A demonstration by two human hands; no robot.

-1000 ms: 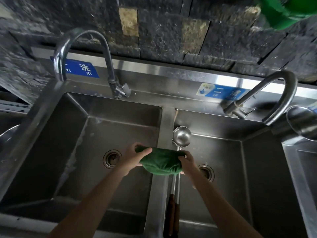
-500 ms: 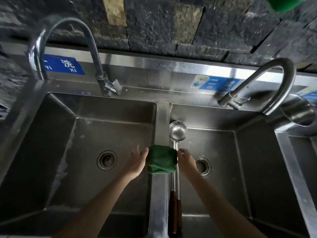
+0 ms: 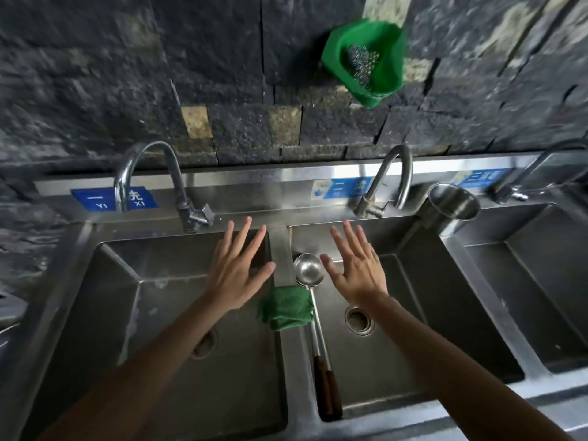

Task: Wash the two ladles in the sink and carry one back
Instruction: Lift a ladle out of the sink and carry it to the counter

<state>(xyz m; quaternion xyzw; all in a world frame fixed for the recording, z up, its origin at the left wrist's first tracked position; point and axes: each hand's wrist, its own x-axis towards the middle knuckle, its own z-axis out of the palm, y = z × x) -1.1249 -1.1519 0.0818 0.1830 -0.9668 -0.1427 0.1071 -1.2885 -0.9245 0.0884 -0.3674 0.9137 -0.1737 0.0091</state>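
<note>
Two steel ladles with dark wooden handles lie stacked along the left edge of the middle sink basin, bowls toward the wall. A folded green cloth rests on the divider between the left and middle basins, touching the ladle shafts. My left hand hovers over the left basin, fingers spread, holding nothing. My right hand hovers over the middle basin just right of the ladle bowl, also spread and empty.
Curved faucets stand behind the left basin and the middle basin. A steel cup sits on the rim toward a third basin. A green wall holder with a steel scourer hangs on the dark stone wall.
Both hands let go of the green cloth, leaving it on the divider, and lifted forward with fingers spread. The view tilted up, showing more wall.
</note>
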